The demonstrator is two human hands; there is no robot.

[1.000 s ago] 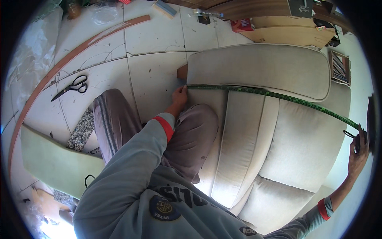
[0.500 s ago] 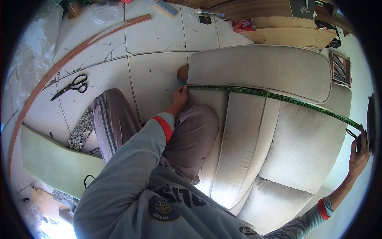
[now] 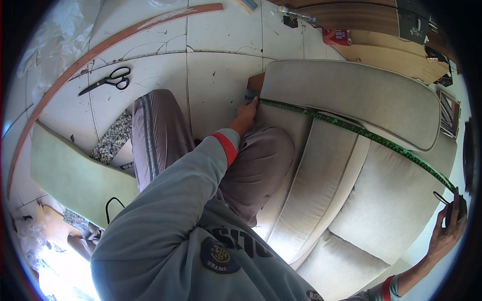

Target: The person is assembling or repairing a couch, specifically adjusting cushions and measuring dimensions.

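A green tape measure (image 3: pixel 369 134) stretches across a beige upholstered sofa (image 3: pixel 401 185), just below its long padded arm (image 3: pixel 346 95). At the left end of the tape, my left hand (image 3: pixel 246 115) pinches it by the arm's corner, next to a brown wooden foot (image 3: pixel 255 82). Over at the far right, the fingers of my right hand (image 3: pixel 444 236) are closed around the dark tape case, mostly hidden by the hand. A black strap loop hangs beside those fingers. The tape looks taut between both hands.
Black scissors (image 3: pixel 108 82) lie on the white tiled floor to the left. A long curved brown strip (image 3: pixel 135 30) runs around them. Near my knee are a pale green panel (image 3: pixel 80 175) and speckled foam (image 3: pixel 113 138). Wooden furniture (image 3: pixel 351 20) stands at the back right.
The view has swung, so the sofa, floor items and hands sit differently in the picture. Both hands keep about the same places on the sofa, with the tape still stretched.
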